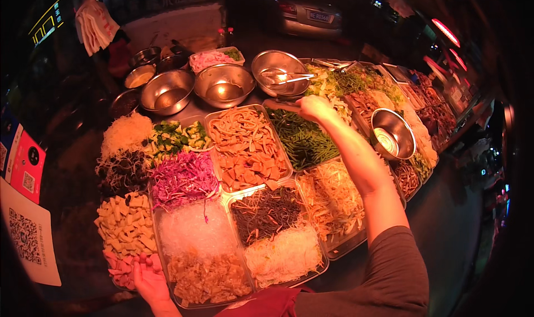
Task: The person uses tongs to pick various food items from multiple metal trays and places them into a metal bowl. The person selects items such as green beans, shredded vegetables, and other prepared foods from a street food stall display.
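Note:
My right hand (316,108) is closed at the far edge of the green bean tray (303,139). A flat brown piece (281,105) extends left from its fingers; its kind is unclear. My left hand (149,277) rests by the pink slices (118,268) at the near left corner, palm up, fingers loosely curled and apart, with nothing visible in them. Beside it lie pale chunks (127,222) and a tray of clear noodles (192,228) above brownish translucent pieces (208,278). Brown strips and squares (245,144) fill the tray left of the beans.
Steel bowls (168,91), (225,85) line the back; another bowl (278,66) holds tongs (295,77). One more bowl (392,133) sits right of my forearm. Purple cabbage (183,178) and shredded food (334,194) occupy other trays. Code cards (33,233) stand left; plastic bags (95,25) hang behind.

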Available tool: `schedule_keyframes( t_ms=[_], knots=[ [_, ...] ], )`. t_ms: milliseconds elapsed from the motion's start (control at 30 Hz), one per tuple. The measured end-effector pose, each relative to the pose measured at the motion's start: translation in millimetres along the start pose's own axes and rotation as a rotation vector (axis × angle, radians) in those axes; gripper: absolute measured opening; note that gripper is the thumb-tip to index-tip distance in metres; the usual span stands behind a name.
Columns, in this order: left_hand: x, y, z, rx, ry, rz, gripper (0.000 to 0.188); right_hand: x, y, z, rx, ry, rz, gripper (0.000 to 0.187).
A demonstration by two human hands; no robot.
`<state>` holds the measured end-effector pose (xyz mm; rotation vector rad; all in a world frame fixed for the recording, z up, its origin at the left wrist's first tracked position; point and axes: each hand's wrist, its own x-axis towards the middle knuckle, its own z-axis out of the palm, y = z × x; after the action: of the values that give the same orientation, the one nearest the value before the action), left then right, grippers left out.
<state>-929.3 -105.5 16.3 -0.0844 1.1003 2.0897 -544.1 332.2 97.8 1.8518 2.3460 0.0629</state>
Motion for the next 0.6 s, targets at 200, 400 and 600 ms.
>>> schedule_keyframes(
  t_ms=[200,400,600],
  knots=[
    [-4,11,-8,-0.031,-0.012,0.023,0.018,32,-55,2,0.011,-0.225,0.148,0.032],
    [2,14,-48,0.063,-0.039,0.057,0.023,34,-49,9,-0.005,-0.258,0.147,0.032],
    [-5,13,-19,0.002,-0.006,0.023,0.017,30,-55,11,0.034,-0.241,0.138,0.031]
  ],
)
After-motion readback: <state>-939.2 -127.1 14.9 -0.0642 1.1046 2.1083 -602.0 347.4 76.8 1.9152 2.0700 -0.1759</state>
